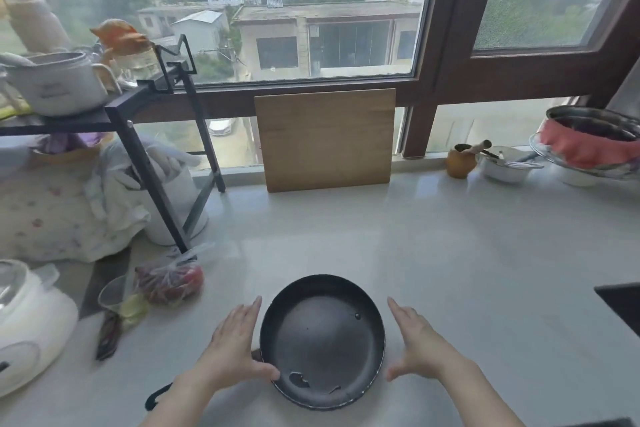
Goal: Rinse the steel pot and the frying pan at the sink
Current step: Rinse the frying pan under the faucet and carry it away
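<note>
Our left hand lies against the left rim of the frying pan, fingers straight and pointing away from us, the thumb reaching across to the near rim; the fingers are not curled round anything. Our right hand hovers just beside the pan's right edge, fingers straight and close together, thumb spread toward the pan, and we cannot tell whether it touches the rim. It holds nothing.

The pan sits on the pale countertop between our hands, close to the near edge. It is dark and round, with a few worn patches and a spot on its surface. A dark looped handle shows beneath our left forearm.

To the left of the pan lie a clear plastic bag with red contents, a clear plastic cup and a small dark packet. At the far left stands a white appliance with a glass lid. Behind these, a black metal rack carries a pale pot, with white cloth and bags bundled under it.

A wooden cutting board leans upright against the window sill straight ahead. To the far right we see a small brown mortar, a white bowl with utensils, and a steel bowl with a red cloth draped over its rim. Through the window are rooftops, trees and distant towers.
</note>
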{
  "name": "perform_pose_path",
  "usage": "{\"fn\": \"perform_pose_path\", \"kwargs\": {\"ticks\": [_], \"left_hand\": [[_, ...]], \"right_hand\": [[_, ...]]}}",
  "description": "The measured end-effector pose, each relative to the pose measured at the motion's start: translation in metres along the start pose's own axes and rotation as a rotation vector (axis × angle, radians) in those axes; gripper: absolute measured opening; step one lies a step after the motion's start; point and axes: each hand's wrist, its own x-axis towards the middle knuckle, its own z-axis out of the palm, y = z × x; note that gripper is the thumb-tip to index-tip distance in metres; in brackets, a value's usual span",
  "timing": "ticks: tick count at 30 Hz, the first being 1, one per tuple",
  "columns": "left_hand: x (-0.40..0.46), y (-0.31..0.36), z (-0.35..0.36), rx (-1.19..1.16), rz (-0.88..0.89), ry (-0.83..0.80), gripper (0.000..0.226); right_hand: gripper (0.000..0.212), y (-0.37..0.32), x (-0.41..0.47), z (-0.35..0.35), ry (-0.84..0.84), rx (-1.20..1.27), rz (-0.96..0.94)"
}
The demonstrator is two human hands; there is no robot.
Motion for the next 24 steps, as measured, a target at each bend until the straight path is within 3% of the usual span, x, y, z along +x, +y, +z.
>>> {"fn": "perform_pose_path", "kwargs": {"ticks": [3,8,15,20,24], "left_hand": [[0.002,-0.003,0.007,0.026,0.03,-0.089,0.147],[0.004,0.0,0.008,-0.01,0.118,-0.09,0.148],[0.008,-0.007,0.014,-0.035,0.066,-0.1,0.151],[0.013,-0.011,0.018,-0.091,0.071,-0.095,0.15],[0.018,-0.014,0.02,-0.144,0.082,-0.122,0.151]], "right_hand": [[0.138,0.006,0.012,0.005,-0.044,-0.014,-0.012],[0.139,0.018,0.024,0.012,-0.06,-0.024,-0.064],[0.141,0.022,0.037,0.016,-0.118,-0.053,-0.093],[0.126,0.019,0.041,0.016,-0.108,0.009,-0.138],[0.128,0.02,0.043,0.019,-0.108,0.046,-0.161]]}}
